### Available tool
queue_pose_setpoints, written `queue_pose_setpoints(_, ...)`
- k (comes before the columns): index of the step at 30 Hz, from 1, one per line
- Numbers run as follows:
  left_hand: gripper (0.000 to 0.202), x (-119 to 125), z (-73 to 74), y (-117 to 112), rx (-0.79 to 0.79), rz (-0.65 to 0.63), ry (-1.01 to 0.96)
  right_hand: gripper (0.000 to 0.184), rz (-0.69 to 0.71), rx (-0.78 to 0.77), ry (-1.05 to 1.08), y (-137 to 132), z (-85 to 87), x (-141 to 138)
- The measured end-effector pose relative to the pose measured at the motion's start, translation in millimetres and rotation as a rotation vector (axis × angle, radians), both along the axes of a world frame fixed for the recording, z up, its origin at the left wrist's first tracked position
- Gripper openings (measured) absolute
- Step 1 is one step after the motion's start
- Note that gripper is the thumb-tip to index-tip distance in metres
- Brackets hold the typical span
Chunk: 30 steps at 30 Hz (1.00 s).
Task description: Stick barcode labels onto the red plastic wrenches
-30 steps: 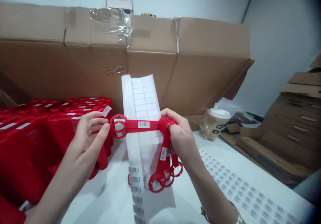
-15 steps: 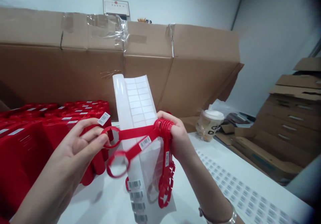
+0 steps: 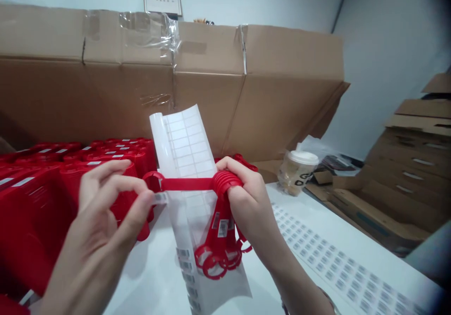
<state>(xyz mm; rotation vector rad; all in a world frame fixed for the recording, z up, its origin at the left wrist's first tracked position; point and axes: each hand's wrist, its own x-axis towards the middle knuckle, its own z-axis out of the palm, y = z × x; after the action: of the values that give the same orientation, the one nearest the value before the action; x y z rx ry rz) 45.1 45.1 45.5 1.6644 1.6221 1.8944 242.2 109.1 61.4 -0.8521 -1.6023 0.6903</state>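
Note:
My left hand [image 3: 105,216] pinches a small barcode sticker [image 3: 160,198] between thumb and fingertip, just below one red strap that stretches level toward it. In my right hand [image 3: 243,192] is a bunch of red plastic straps [image 3: 192,184], their ring ends stacked in my fingers. The other straps hang down from that grip, some with barcode stickers [image 3: 223,228] on them. Behind and under them lies a partly rolled label sheet [image 3: 188,141], blank cells at its far end and barcode stickers [image 3: 188,277] near its front.
Stacks of red plastic pieces [image 3: 38,202] with stickers stand at left. A sheet of barcode labels [image 3: 327,258] lies on the white table [image 3: 155,277] at right, near a lidded paper cup [image 3: 299,169] in plastic. Large cardboard [image 3: 211,94] spans the back; more boxes [image 3: 405,164] are at right.
The sticker has moved from my left fingertips' upper side down to below the level strap. Another strap has dropped to hang with the bunch, and my left hand no longer holds the ring end.

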Motion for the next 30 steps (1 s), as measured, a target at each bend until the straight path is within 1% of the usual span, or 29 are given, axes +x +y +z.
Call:
queue_pose_setpoints(2,0.032,6,0.9,-3,-0.043,-0.035,0.063,0.021,0.038,-0.019,-0.009,-3,-0.5,-3)
queue_pose_setpoints(4,0.032,12,1.5,-2,-0.088,-0.056,0.083,0.021,0.084,-0.052,-0.007,-7,-0.6,-6)
queue_pose_setpoints(10,0.034,14,-3.2,12,-0.124,-0.039,0.046,0.022,0.163,-0.147,0.023,-15,0.6,-11)
queue_pose_setpoints(14,0.032,11,-5.5,12,-0.109,-0.020,0.061,0.022,0.183,-0.172,0.031,-17,0.9,-12)
queue_pose_setpoints(20,0.034,10,-5.2,8,-0.134,-0.030,0.045,0.023,0.212,-0.144,0.058,-17,-0.2,-14)
queue_pose_setpoints(30,0.033,9,-5.9,12,-0.127,-0.057,0.060,0.023,0.208,-0.162,0.054,-18,-1.0,-15)
